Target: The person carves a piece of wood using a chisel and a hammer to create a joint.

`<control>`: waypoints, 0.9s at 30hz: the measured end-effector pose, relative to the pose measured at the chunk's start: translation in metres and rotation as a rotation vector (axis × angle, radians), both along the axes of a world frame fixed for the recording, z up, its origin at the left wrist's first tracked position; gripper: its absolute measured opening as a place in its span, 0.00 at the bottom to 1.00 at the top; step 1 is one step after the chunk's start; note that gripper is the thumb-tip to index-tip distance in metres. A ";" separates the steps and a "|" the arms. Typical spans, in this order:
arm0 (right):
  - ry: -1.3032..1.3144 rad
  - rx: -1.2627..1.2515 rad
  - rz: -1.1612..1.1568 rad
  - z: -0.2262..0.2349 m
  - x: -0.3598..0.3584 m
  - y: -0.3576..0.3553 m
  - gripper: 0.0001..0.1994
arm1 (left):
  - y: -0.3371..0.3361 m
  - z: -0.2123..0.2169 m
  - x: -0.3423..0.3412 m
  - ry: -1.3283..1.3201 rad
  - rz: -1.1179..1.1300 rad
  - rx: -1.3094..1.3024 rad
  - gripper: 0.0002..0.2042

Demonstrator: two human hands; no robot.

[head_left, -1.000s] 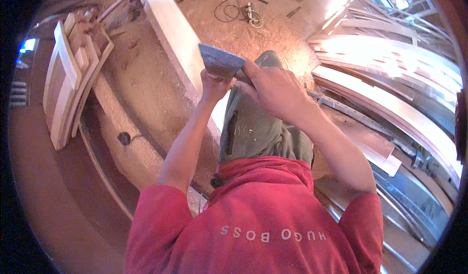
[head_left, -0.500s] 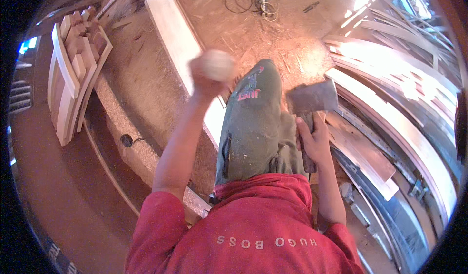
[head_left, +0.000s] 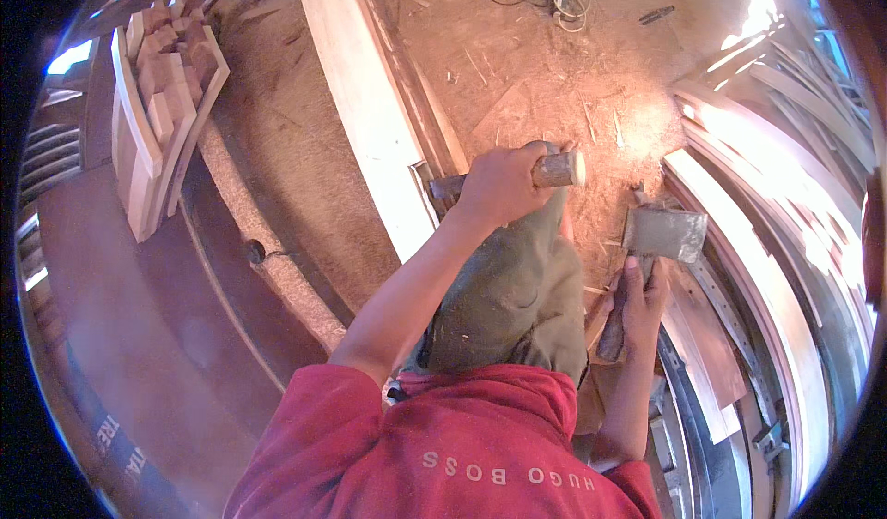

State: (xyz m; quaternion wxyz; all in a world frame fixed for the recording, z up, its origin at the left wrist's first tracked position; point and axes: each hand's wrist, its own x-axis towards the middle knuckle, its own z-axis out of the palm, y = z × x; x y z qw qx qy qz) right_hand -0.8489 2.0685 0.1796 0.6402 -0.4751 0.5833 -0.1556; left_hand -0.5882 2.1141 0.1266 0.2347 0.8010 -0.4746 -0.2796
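Left hand point(head_left: 504, 187) wraps a wood-ended tool point(head_left: 561, 170) over the leg's point(head_left: 499, 279) far end; right hand point(head_left: 644, 302) grips a hatchet's point(head_left: 667, 234) handle, at right. Handling both well likely means keeping the hatchet clear of the leg. Left forearm slants inward; right points away.

The place was a woodworking workshop: curved boards point(head_left: 785, 334) lay piled on the right, shaped wooden pieces point(head_left: 171, 94) were stacked on the left, a long pale plank point(head_left: 360, 94) ran between, wood chips point(head_left: 617, 129) littered the floor point(head_left: 517, 76), and a broad-bladed tool point(head_left: 667, 233) was in hand.
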 end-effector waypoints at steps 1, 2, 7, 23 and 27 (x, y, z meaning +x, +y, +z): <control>0.003 -0.024 0.018 -0.001 0.002 -0.006 0.10 | 0.000 0.000 0.001 0.010 0.035 -0.039 0.18; 0.007 -0.048 0.035 -0.003 0.002 -0.011 0.11 | 0.000 0.001 0.001 0.012 0.036 -0.033 0.18; 0.048 -0.118 0.050 0.003 0.010 -0.031 0.11 | 0.001 -0.005 0.003 -0.021 0.053 -0.117 0.19; 0.061 -0.181 0.275 0.011 0.071 -0.047 0.15 | 0.001 -0.009 0.003 -0.074 0.037 -0.016 0.18; 0.091 -0.050 0.409 0.017 0.065 -0.045 0.13 | 0.001 -0.018 0.003 -0.055 0.015 0.035 0.18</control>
